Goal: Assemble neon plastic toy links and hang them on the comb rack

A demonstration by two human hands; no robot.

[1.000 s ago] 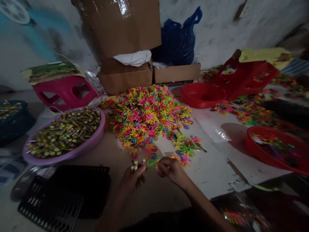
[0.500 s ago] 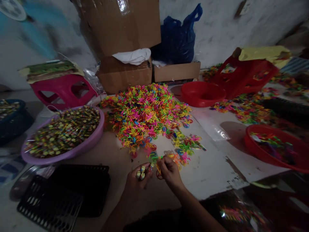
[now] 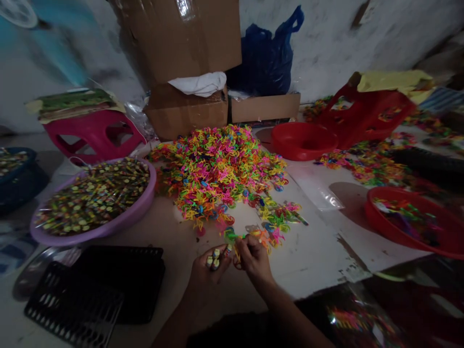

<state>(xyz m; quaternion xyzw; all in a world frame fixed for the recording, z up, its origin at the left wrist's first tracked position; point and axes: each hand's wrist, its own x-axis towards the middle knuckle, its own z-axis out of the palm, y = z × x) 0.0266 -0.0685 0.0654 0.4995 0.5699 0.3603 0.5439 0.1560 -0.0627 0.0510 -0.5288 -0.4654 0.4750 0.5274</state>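
Slim patterned tubes with pale yellow ends (image 3: pixel 215 258) are bunched in my left hand (image 3: pixel 206 271), its fingers closed around them. One more tube (image 3: pixel 227 251) sticks out between thumb and forefinger, toward my other hand. Fingers pinched, my right hand (image 3: pixel 256 261) grips a small coloured plastic piece, mostly hidden by the fingers; a reddish ring (image 3: pixel 238 263) shows just beneath. Both hands are close together over the table (image 3: pixel 286 275). Just beyond them spreads a large heap of bright small plastic pieces (image 3: pixel 221 169), many with rings.
A lilac basin (image 3: pixel 143 215) full of similar tubes stands left, behind black plastic trays (image 3: pixel 123 285). Red basins (image 3: pixel 300 145) and a red stool (image 3: pixel 377 116) are right. Cardboard boxes (image 3: pixel 188 113) and a blue bag (image 3: pixel 270 63) line the wall. A clear plastic bag (image 3: pixel 326 200) lies flat.
Hardly anything differs: both hands stay together with the same grips, shifting very slightly. The view has moved a little.
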